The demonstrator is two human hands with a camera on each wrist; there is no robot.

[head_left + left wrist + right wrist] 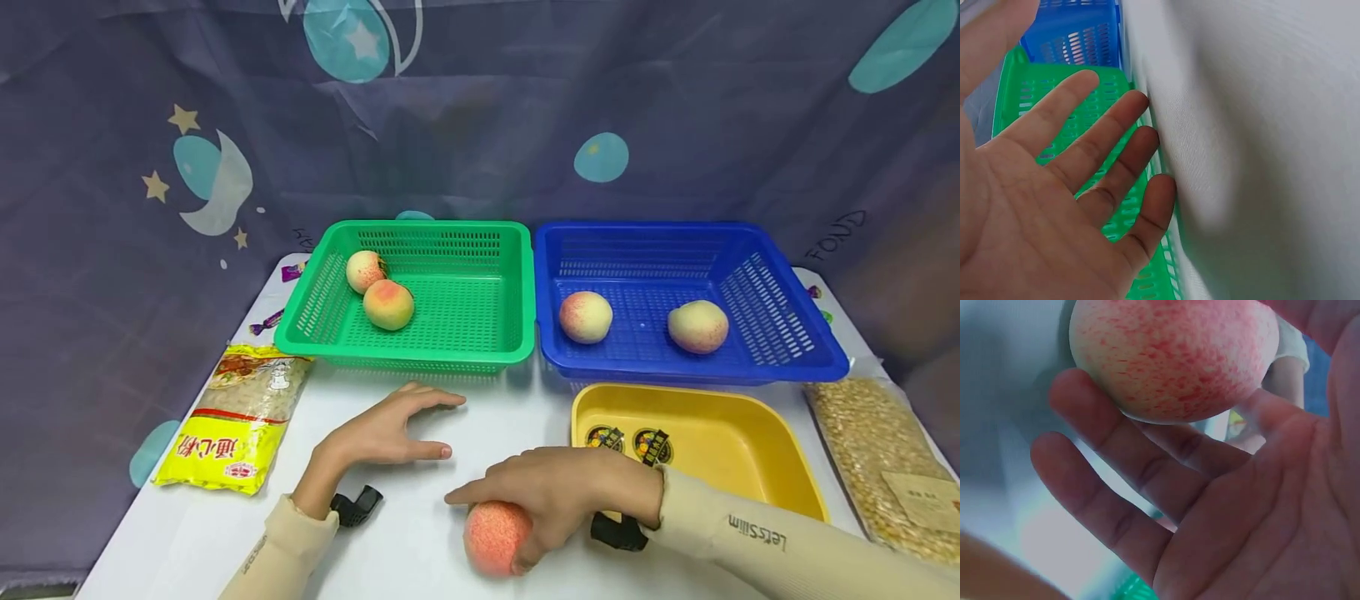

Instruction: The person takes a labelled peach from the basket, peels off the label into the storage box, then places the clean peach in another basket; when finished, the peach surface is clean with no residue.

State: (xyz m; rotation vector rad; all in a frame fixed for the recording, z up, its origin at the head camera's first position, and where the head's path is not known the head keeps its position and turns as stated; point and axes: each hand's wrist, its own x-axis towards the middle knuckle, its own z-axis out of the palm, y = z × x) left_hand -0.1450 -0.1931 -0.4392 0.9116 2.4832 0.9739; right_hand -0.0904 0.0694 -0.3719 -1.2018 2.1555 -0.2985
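A pinkish-red peach (495, 537) is at the table's near side, with my right hand (558, 492) gripping it from above. In the right wrist view its speckled side (1175, 359) shows between the thumb and the fingers, while the lowest fingers extend past it. My left hand (382, 429) hovers over the white table in front of the green basket (420, 362), fingers spread and relaxed, holding nothing. The left wrist view shows its open palm (1054, 200). Two peaches, one of them (388, 305), lie at the green basket's left side.
Beside the green basket stands a blue basket (675, 369) with two more peaches, one pale (697, 327). A yellow tray (720, 454) sits right of my right hand. A yellow food packet (232, 421) lies left; a bag of corn kernels (877, 450) lies right. A patterned cloth (480, 125) hangs behind.
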